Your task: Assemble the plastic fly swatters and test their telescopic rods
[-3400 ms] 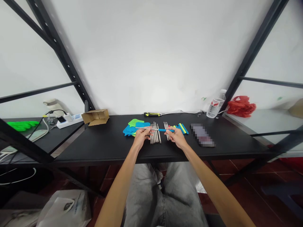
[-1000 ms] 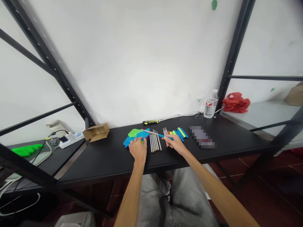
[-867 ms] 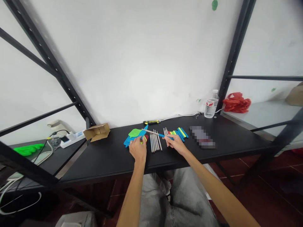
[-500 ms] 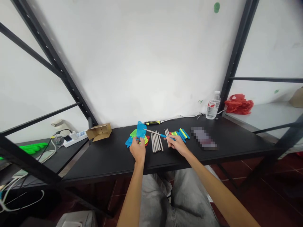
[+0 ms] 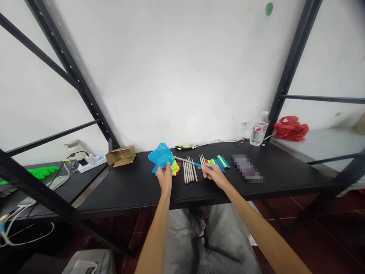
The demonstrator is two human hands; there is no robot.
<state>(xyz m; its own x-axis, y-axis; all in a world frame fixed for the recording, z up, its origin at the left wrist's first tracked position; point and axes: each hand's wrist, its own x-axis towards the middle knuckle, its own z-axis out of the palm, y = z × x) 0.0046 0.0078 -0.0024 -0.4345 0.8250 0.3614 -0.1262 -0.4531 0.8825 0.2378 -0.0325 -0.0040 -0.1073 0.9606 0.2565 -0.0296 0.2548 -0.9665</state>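
Note:
My left hand [image 5: 164,179] pinches the lower end of a blue mesh fly swatter head [image 5: 160,154], its broad face showing. Between the fingers of my right hand [image 5: 213,174] is a thin metal rod with a blue handle [image 5: 202,165], pointing left. The rod's tip lies close to the right edge of the blue head; whether they touch I cannot tell. Below the left hand is a pile of swatter heads in blue, yellow-green and red [image 5: 176,169], partly hidden. Between the hands, several metal rods [image 5: 188,171] lie side by side on the black table [image 5: 128,190].
Several coloured handles [image 5: 219,161] lie right of my right hand, beside a blurred-out object [image 5: 246,167]. Along the back are a yellow-black utility knife [image 5: 185,147] and a water bottle [image 5: 259,129]. An open cardboard box [image 5: 121,156] stands at the left, near a power strip [image 5: 91,163].
The blue swatter head has turned and tilted left, so its wide face now shows. The rod's tip, earlier across the head, is now at its right edge. The camera view has shifted slightly.

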